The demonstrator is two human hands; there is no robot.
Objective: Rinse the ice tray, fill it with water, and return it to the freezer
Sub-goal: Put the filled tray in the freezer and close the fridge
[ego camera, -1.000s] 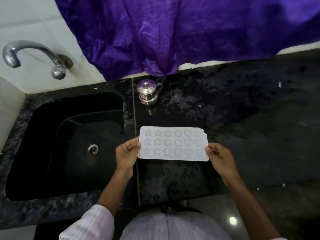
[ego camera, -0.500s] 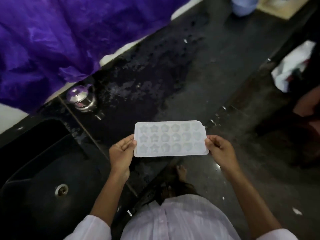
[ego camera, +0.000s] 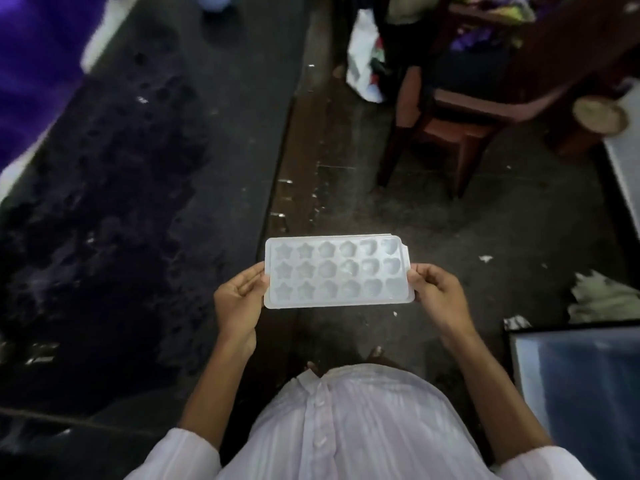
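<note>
A white ice tray (ego camera: 337, 271) with star, flower and heart shaped cells is held level in front of my chest, over the dark floor. My left hand (ego camera: 239, 299) grips its left short edge, thumb on top. My right hand (ego camera: 438, 292) grips the right short edge with curled fingers. I cannot tell from this frame whether the cells hold water. The sink and tap are out of view.
The black stone counter (ego camera: 114, 209) runs along the left, with purple cloth (ego camera: 31, 64) above it. A wooden chair (ego camera: 460, 109) and a white bag (ego camera: 363, 60) stand ahead on the right. A bluish appliance top (ego camera: 581, 382) sits at the lower right, rags (ego camera: 599, 299) beside it.
The view has swung right, away from the sink and counter toward the floor and chair. Both hands keep the same hold and the tray stays level.
</note>
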